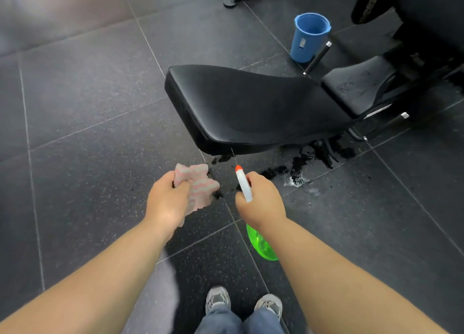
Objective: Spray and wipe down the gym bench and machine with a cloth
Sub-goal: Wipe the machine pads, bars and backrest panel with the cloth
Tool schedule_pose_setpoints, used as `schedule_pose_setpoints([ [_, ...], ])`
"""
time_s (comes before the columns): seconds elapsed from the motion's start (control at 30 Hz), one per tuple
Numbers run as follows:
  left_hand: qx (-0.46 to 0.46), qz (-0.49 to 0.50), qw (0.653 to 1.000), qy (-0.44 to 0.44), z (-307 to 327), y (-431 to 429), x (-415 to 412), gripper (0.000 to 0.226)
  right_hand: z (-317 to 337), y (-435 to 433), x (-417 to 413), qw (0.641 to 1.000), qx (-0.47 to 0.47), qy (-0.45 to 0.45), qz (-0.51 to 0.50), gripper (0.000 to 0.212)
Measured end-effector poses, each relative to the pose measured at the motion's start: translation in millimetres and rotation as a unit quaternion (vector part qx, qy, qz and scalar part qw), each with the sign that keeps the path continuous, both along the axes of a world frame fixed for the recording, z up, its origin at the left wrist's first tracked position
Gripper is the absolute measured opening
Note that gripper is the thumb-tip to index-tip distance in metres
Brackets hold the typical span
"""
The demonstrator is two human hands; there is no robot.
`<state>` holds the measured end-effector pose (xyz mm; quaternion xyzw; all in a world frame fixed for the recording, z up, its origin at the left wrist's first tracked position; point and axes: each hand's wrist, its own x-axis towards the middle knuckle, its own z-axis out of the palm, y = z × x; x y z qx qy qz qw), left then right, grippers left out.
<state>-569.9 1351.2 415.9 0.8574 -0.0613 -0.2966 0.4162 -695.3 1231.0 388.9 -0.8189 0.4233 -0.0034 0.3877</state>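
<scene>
A black padded gym bench (246, 107) stretches from the centre toward the right, its smaller seat pad (359, 85) beyond it. My left hand (167, 203) grips a crumpled pink and grey striped cloth (200, 185) just short of the bench's near edge. My right hand (261, 200) holds a spray bottle (244, 185) with a white head, an orange nozzle tip and a green body (261, 243) below my wrist. The nozzle points at the bench's near side. Part of the black machine (426, 14) shows at the top right.
A blue bucket (308, 37) stands on the floor behind the bench, a black bar (317, 57) leaning beside it. Wet dark patches (298, 168) spread on the speckled rubber floor tiles under the bench. My shoes (241, 301) are at the bottom edge.
</scene>
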Motion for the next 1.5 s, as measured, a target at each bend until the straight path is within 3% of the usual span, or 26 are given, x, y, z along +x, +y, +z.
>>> schedule_pose_setpoints([
  [0.33,0.034,0.015,0.999,0.028,-14,-8,-24,0.017,-19,-32,-28,0.999,0.026,0.023,0.001,0.030],
  [0.5,0.052,0.041,0.998,0.019,-21,-48,-53,0.017,-31,-77,-46,0.997,0.026,0.060,0.036,0.015],
  [0.8,0.044,0.139,0.989,0.017,-25,-115,-125,0.015,-38,-168,-103,0.991,0.011,0.075,0.106,0.019],
  [1.5,0.027,0.003,1.000,-0.004,-39,-224,-196,0.015,-52,-267,-202,0.992,0.018,0.113,-0.045,0.006],
])
